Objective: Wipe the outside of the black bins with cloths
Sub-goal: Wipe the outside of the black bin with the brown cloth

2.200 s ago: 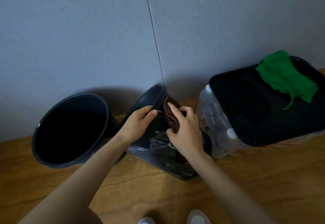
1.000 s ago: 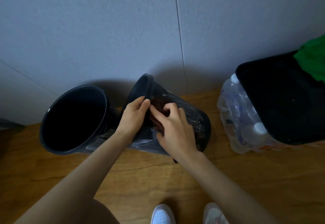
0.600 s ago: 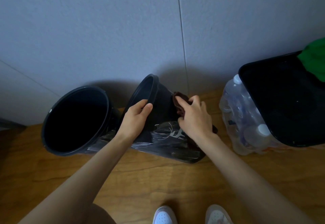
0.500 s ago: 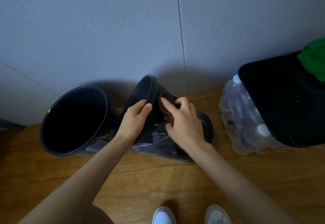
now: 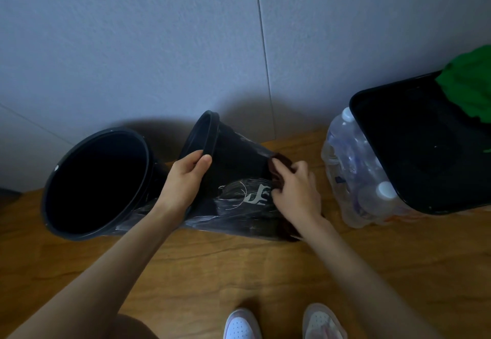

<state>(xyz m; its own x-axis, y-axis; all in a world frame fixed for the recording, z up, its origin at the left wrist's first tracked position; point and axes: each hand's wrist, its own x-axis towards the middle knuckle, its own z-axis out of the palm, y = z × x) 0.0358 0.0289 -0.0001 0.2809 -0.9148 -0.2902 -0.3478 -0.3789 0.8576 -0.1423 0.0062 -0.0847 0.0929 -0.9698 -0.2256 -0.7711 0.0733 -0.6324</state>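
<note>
A round black bin [image 5: 236, 158] is tipped on its side on the wooden floor, with its mouth turned to the left. My left hand [image 5: 186, 179] grips its rim, thumb on the outside. My right hand [image 5: 295, 192] holds a dark brown cloth [image 5: 279, 164] pressed against the bin's outer wall near its base. Most of the cloth is hidden under my fingers. A second black bin [image 5: 95, 181] stands tilted at the left, its open mouth facing me. Crumpled clear plastic [image 5: 239, 205] lies under the tipped bin.
A grey wall [image 5: 186, 46] runs close behind the bins. At the right a pack of water bottles [image 5: 353, 179] carries a black rectangular tray [image 5: 425, 152] with a green cloth [image 5: 470, 83] on it. My shoes [image 5: 284, 322] are at the bottom edge.
My right hand has slid the brown cloth to the right along the bin's wall, from near the rim toward the base. My left hand keeps its grip on the rim.
</note>
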